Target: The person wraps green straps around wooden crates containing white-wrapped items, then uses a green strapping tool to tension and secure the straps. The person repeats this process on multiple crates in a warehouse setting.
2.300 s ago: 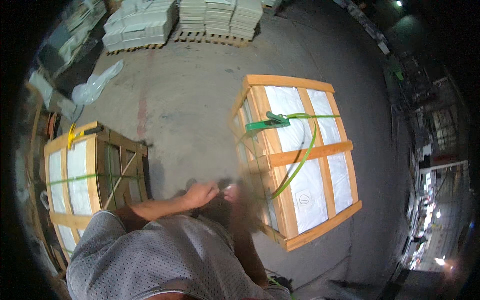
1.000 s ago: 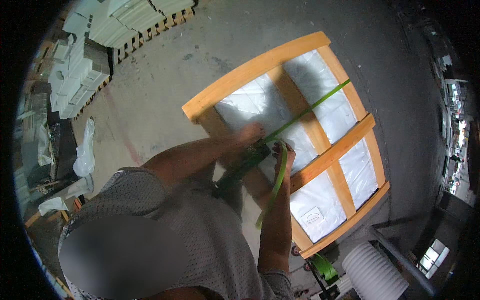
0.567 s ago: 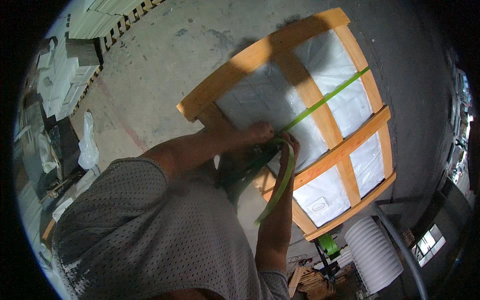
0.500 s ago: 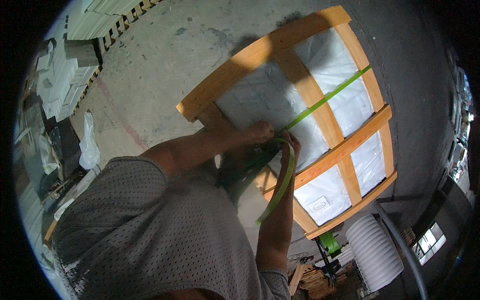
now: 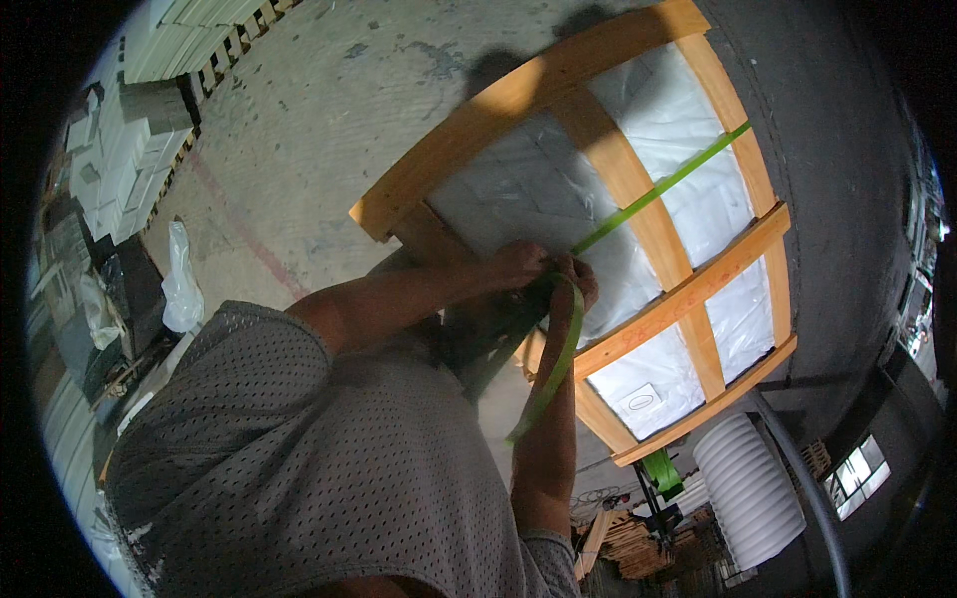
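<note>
A green strap [image 5: 658, 191] runs taut across the top of a wooden crate [image 5: 688, 291], whose slats frame contents wrapped in clear and white plastic. At the crate's near side both of my hands meet on this strap. My left hand [image 5: 520, 265] is closed, its fingers curled close to where the band arrives. Right beside it, my right hand [image 5: 578, 281] pinches the strap, and a loose tail loops from it down along my right forearm. What lies between the fingertips is in shadow and too small to make out.
A white ribbed roll [image 5: 748, 490] stands behind the crate's right end, near a grey pipe [image 5: 809, 488]. Wood pieces [image 5: 633, 546] are piled at the lower right. White stacked panels [image 5: 130, 164] and a clear plastic bag [image 5: 181, 284] are on the left.
My hands stay together at the strap, with the right fingers drawn slightly closer to the left hand. The crate appears shifted a little in the view.
</note>
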Demonstrator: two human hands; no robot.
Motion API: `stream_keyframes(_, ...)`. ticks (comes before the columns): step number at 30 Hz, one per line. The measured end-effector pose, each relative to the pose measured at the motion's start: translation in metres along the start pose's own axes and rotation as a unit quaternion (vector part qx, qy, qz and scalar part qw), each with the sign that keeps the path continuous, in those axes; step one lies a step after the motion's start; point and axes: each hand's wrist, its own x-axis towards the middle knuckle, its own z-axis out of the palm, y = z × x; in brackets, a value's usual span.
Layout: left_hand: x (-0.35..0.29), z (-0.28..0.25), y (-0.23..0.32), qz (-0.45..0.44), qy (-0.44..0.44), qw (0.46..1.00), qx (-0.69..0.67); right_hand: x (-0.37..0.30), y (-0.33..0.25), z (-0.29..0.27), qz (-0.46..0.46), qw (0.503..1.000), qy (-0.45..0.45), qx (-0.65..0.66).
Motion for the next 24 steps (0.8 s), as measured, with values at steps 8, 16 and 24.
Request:
stream_keyframes(8, 0.018, 0.02, -0.037, -0.01, -0.026, 0.997, -0.068, 0.018, 0.009, 0.002, -0.011, 0.983, -0.046, -0.179)
stream_keyframes(16, 0.014, 0.005, -0.015, -0.027, -0.066, 0.986, -0.152, 0.015, 0.031, -0.006, 0.007, 0.991, -0.058, 0.123)
stream_keyframes(24, -0.014, -0.006, 0.012, -0.114, -0.05, 0.979, -0.164, -0.039, 0.081, -0.08, 0.098, 0.949, 0.055, 0.295)
